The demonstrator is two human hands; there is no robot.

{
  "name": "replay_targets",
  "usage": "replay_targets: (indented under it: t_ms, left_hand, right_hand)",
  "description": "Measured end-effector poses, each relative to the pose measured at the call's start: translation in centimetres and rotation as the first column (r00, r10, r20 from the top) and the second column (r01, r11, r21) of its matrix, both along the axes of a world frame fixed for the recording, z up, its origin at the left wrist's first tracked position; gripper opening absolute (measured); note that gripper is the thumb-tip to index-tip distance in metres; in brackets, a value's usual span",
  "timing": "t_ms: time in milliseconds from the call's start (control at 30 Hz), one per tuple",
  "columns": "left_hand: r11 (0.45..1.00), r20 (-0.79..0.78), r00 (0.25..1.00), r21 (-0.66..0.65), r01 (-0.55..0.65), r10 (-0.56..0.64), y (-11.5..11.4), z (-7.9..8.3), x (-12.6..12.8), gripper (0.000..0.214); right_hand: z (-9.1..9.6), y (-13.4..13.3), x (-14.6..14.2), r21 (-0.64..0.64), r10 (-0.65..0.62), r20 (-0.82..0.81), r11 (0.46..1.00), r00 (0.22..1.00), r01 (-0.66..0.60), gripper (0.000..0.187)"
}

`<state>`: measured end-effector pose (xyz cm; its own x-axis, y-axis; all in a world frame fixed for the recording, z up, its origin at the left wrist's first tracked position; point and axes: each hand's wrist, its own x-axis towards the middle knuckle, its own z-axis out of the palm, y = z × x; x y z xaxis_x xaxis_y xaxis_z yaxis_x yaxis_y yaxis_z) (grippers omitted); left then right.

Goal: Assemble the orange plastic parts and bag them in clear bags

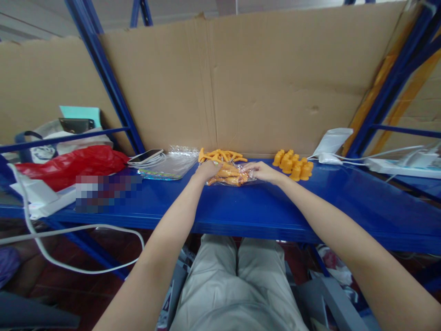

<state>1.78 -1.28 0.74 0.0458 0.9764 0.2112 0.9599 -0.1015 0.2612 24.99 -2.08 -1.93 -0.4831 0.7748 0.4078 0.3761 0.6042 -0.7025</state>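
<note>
A clear plastic bag (230, 176) with orange plastic pieces inside lies on the blue shelf top in front of me. My left hand (208, 170) is closed on the bag's left side, its fingertips partly hidden. At the other end, my right hand (262, 171) pinches the bag's right edge. Just behind the bag is a loose heap of orange branching pieces (222, 155). To the right of my right hand stand several small orange cup-shaped pieces (292, 164) in a group.
Flat clear plastic bags (172, 164) lie left of the heap, beside a phone (148, 156) on a coiled white cable. Farther left are a red plastic bag (72, 165) and a white power strip (58, 200). Cardboard (262, 82) walls the back. Another power strip (403, 168) sits right.
</note>
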Motion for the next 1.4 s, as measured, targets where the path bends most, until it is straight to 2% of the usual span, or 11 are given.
replay_targets:
  t_ms: [100,233,333,433,667,867,967,1100,1233,1333,1400]
  left_hand:
    - [0.996,-0.002,0.996,0.013,-0.088,0.088,-0.2,0.0,-0.1,0.057]
    - [0.996,0.029,0.996,0.032,-0.086,0.086,-0.2,0.0,-0.3,0.051]
    - [0.994,0.056,0.996,0.070,-0.080,0.076,0.1,-0.2,-0.4,0.042]
    - [0.992,0.086,0.994,0.100,-0.077,0.069,0.4,-0.2,-0.5,0.037]
    - [0.983,0.154,0.988,0.183,-0.011,-0.018,0.0,0.4,-0.1,0.025]
    - [0.971,0.179,0.982,0.238,0.010,-0.054,-0.8,0.9,0.4,0.027]
    - [0.955,0.199,0.974,0.293,0.046,-0.108,-1.0,1.1,0.6,0.029]
    - [0.926,0.210,0.949,0.343,0.155,-0.237,-1.1,1.0,0.9,0.030]
    - [0.917,0.158,0.940,0.318,0.241,-0.302,-0.9,0.6,1.2,0.028]
    - [0.922,0.159,0.946,0.318,0.222,-0.282,-0.6,0.2,1.3,0.025]
    - [0.923,0.175,0.948,0.329,0.200,-0.267,-0.3,0.0,1.2,0.024]
  right_hand:
    - [0.0,0.0,0.2,-0.017,0.019,0.010,1.000,1.000,-0.018,0.030]
    - [-0.1,0.1,0.2,-0.024,0.040,0.062,0.999,0.997,-0.038,0.026]
    - [-0.3,0.3,-0.2,0.069,0.115,0.111,0.990,0.987,-0.123,0.021]
    - [-0.5,0.6,-0.7,0.164,0.157,0.143,0.970,0.977,-0.180,0.033]
    - [-0.6,1.2,-1.2,0.236,0.177,0.168,0.948,0.970,-0.213,0.049]
    - [-0.8,1.3,-1.2,0.241,0.208,0.168,0.939,0.964,-0.245,0.046]
    - [-1.1,1.1,-1.3,0.229,0.179,0.179,0.949,0.968,-0.218,0.042]
    - [-1.2,0.5,-1.4,0.146,0.124,0.116,0.979,0.985,-0.141,0.031]
    - [-0.8,-0.3,-1.1,-0.073,0.057,-0.070,0.995,0.996,-0.062,0.023]
    - [-0.1,-0.9,-0.8,-0.275,-0.089,-0.206,0.961,0.974,0.029,0.022]
    - [0.5,-1.1,-0.6,-0.354,-0.162,-0.269,0.933,0.949,0.059,0.018]
